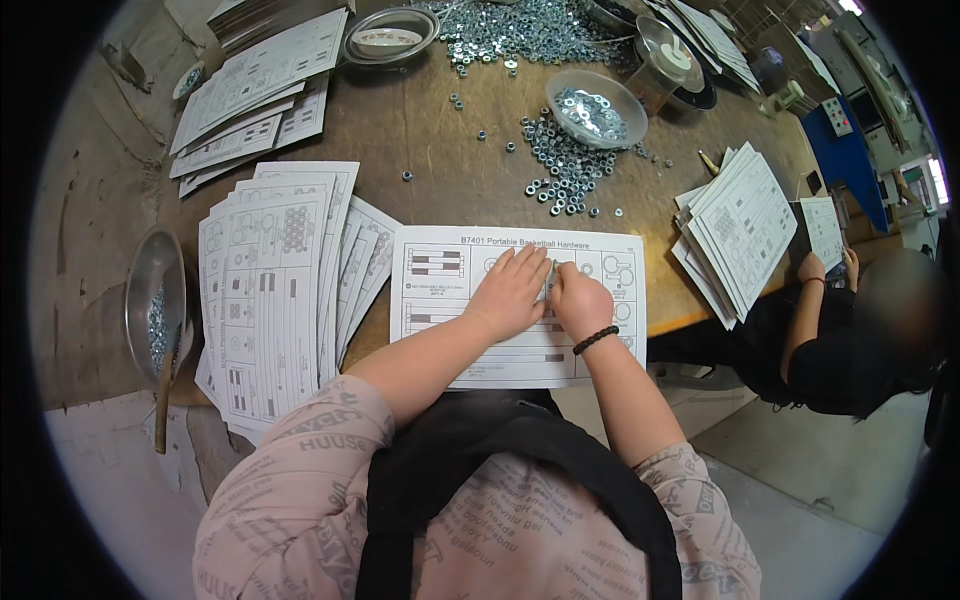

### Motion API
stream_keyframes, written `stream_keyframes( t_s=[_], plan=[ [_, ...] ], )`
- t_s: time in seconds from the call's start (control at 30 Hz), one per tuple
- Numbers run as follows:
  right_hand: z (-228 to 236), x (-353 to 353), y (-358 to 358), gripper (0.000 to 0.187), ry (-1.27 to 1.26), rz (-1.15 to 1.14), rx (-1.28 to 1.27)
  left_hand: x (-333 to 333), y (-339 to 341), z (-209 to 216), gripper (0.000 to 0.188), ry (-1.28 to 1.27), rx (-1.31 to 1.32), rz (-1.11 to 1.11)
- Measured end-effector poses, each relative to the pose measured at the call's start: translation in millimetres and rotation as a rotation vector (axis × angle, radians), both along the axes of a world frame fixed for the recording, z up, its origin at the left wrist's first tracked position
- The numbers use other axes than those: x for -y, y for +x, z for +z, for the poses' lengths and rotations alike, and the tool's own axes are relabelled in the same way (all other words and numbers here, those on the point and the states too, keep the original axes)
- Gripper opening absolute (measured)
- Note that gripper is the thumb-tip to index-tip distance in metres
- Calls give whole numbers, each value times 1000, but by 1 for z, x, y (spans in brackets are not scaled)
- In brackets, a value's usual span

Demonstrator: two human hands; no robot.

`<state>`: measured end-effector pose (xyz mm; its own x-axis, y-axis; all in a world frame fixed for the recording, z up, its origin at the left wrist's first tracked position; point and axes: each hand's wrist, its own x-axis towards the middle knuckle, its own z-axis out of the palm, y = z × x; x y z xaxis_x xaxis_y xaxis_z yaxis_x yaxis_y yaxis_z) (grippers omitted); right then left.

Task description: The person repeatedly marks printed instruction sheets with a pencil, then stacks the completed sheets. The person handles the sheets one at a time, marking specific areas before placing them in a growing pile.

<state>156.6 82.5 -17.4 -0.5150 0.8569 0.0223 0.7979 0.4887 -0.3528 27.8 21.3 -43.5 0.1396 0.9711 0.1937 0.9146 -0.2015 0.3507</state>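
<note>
Directly before me at the table's front edge lies a white printed card [480,372] with line drawings of hardware parts. My left hand [512,293] rests flat across its middle, fingers stretched toward the far side and holding nothing. Beside it my right hand [583,300] is curled closed on the card, thumb side toward the left fingers. Whatever the right fingers may hold is hidden. To the left, partly beside the card, a fanned pile of similar printed cards [265,300] covers the table's corner.
Loose nuts [570,165] lie beyond the card, near a bowl of washers [597,118]. A large heap of nuts [520,35] is at the back. A metal bowl [140,300] with a wooden-handled tool hangs at left. More card stacks [740,235] stand right, near another person [830,340].
</note>
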Motion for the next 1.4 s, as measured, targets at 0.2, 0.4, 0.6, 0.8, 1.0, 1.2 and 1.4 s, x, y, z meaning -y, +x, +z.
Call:
stream_keyframes(
  t_s=[0.2, 0.4, 0.6, 0.8, 1.0, 1.2, 1.4],
  plan=[
    [6, 9, 0, 13, -19, 9, 29, -1, 0, 0, 57, -21, -20, 10],
    [6, 14, 8, 12, -44, 5, 7, -3, 0, 0, 57, 7, -2, 7],
    [14, -1, 19, 15, -120, -128, -151, -3, -1, 9, 53, -19, 11, 0],
    [5, -7, 13, 15, -104, -119, -43, -3, 0, 6, 53, -18, 9, 4],
    [6, 3, 18, 14, -126, -78, -10, -3, 0, 6, 53, -6, 9, 14],
    [8, 11, 20, 11, -100, -63, 3, -4, 1, 9, 52, 17, 13, 14],
    [9, 27, 46, 20, -353, -164, -265, -19, -23, 6, 45, 21, 64, 110]
  ],
)
